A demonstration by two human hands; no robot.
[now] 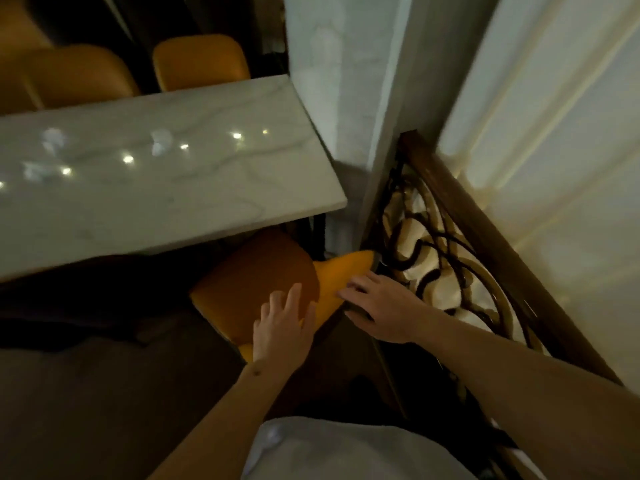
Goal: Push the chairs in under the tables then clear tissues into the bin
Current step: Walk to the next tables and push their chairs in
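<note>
An orange chair [256, 275] stands at the near right corner of a white marble table [166, 181], its seat partly under the tabletop. My left hand [282, 327] lies flat on the chair's backrest, fingers spread. My right hand [377, 306] rests on the backrest's bright right edge, fingers curled over it and thumb below. No tissues and no bin show in view.
Two more orange chairs [201, 60] [79, 77] stand on the table's far side. A white pillar [346, 81] rises beside the table's right end. A wooden handrail [485, 237] with dark scrolled ironwork [433, 258] runs close on the right. Dim floor lies at lower left.
</note>
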